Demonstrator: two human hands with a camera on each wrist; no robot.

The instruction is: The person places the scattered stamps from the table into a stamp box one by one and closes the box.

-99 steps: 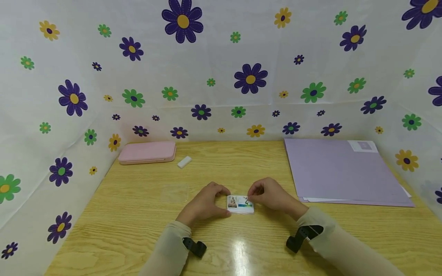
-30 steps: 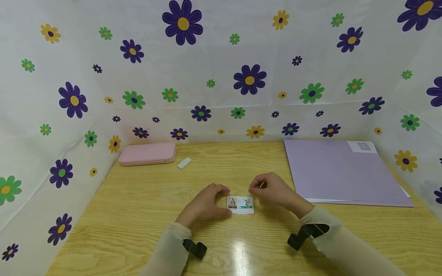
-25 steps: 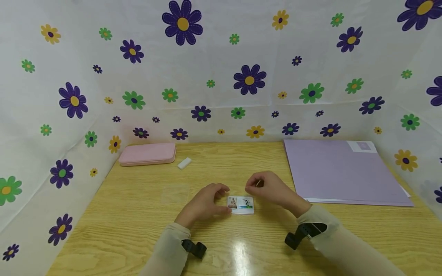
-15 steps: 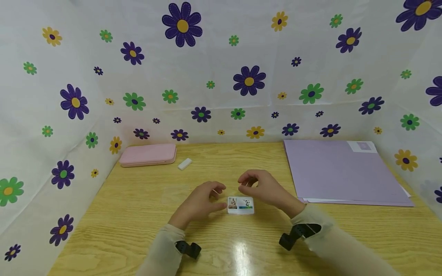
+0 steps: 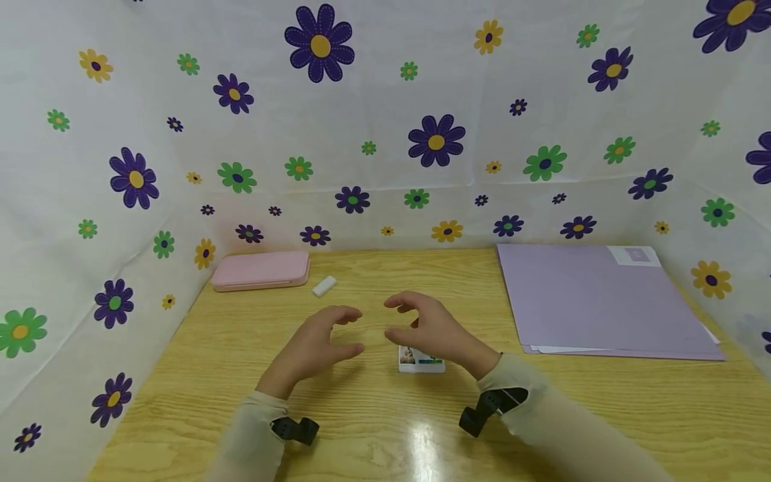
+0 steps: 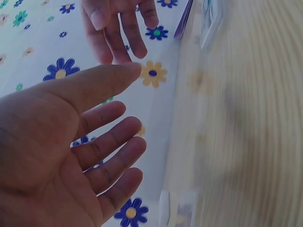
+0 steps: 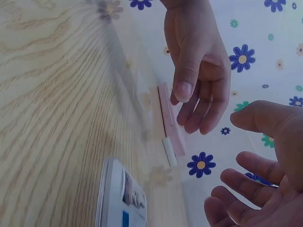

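Head view: L hand (image 5: 313,348), fingers spread, thumb apart. R hand (image 5: 435,331) ditto, above card stack (image 5: 423,366), partly hiding it. Stack on table (image 5: 361,422), approx. 3 o'clock from L hand; wht block (image 5: 324,286) at 12.

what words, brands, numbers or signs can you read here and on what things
No text is readable in these views.
Picture card: any lettering is too small or blurred to read.
White label on the purple folder: too small to read.
Pink case, white block: no lettering visible.
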